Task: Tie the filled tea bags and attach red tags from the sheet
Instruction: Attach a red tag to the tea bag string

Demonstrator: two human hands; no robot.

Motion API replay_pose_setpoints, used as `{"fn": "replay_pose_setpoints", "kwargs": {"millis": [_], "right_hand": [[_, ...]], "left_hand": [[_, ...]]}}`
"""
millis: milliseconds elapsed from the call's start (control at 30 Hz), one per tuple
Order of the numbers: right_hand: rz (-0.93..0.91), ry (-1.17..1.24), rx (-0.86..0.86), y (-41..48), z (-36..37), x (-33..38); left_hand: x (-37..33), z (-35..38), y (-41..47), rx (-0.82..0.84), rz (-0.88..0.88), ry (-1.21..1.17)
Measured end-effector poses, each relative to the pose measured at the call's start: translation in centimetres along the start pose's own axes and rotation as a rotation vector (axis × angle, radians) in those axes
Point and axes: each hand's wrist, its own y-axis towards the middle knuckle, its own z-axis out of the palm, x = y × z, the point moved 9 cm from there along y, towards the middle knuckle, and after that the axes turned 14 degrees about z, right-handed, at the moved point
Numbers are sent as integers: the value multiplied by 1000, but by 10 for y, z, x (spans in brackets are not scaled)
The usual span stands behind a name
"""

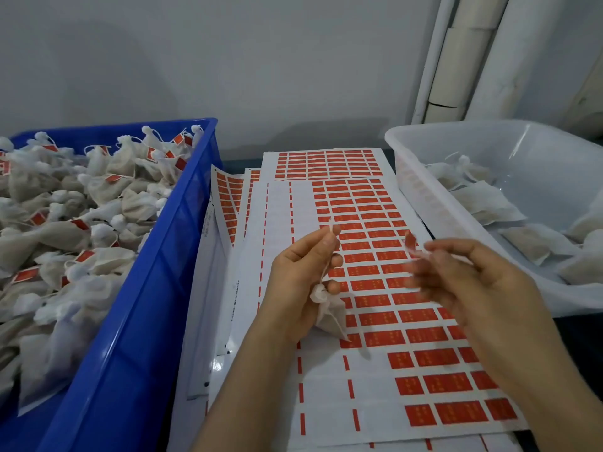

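Two hands: left hand (301, 282) grips tea bag (328, 316); blurred right hand (463, 282) pinches red tag (410, 242).

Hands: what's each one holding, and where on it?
Left hand pinches the tea bag string's top end. Right hand pinches a red tag by its lower edge.

The dark table (243, 161) holds red tag sheets (375, 288) under your hands, a blue bin (156, 288) left of your left hand, a white tub (421, 203) beside your right.
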Motion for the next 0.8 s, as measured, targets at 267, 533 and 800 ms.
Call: {"fn": "replay_pose_setpoints", "kwargs": {"millis": [267,533,800], "right_hand": [[-206,136,9,46,38,60],[-68,347,204,50,78,4],[-209,210,230,36,89,15]], "left_hand": [[-4,-3,2,-41,38,13],[1,-13,9,-147,60,71],[6,-12,9,-80,83,136]]}}
